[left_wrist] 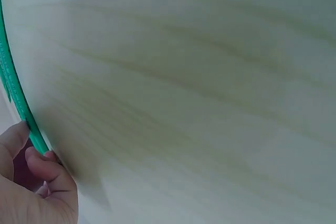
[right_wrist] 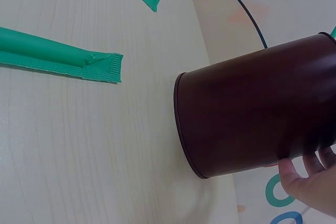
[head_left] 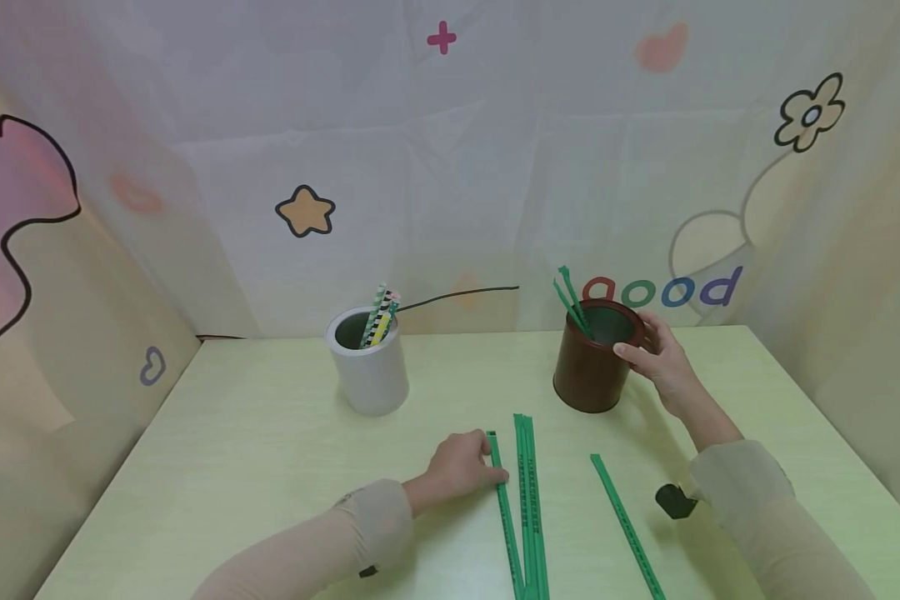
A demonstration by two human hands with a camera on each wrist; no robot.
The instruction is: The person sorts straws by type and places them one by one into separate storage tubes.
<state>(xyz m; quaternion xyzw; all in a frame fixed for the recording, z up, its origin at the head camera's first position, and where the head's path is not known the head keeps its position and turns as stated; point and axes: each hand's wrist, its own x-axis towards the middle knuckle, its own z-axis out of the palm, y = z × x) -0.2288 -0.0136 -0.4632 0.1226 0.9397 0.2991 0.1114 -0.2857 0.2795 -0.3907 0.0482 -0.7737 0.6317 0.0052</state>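
Note:
My left hand [head_left: 461, 467] pinches a green wrapped straw [head_left: 507, 525] near its far end, between thumb and fingers. In the left wrist view the straw [left_wrist: 22, 106] runs up from those fingertips along the left edge. Just right of it, several green wrapped straws [head_left: 531, 500] lie side by side on the table. My right hand [head_left: 671, 371] grips the brown cylindrical holder [head_left: 588, 375] at the right of its rim. Two green straws [head_left: 573, 302] lean inside that holder. In the right wrist view the fingers [right_wrist: 296, 182] press against the holder's side.
A white cylindrical holder [head_left: 371, 383] with several patterned sticks [head_left: 380, 317] stands at the back left. One more green wrapped straw [head_left: 628, 527] lies slanted at the right of the pale table [head_left: 217, 467]. A printed cloth [head_left: 480, 167] hangs behind and at both sides.

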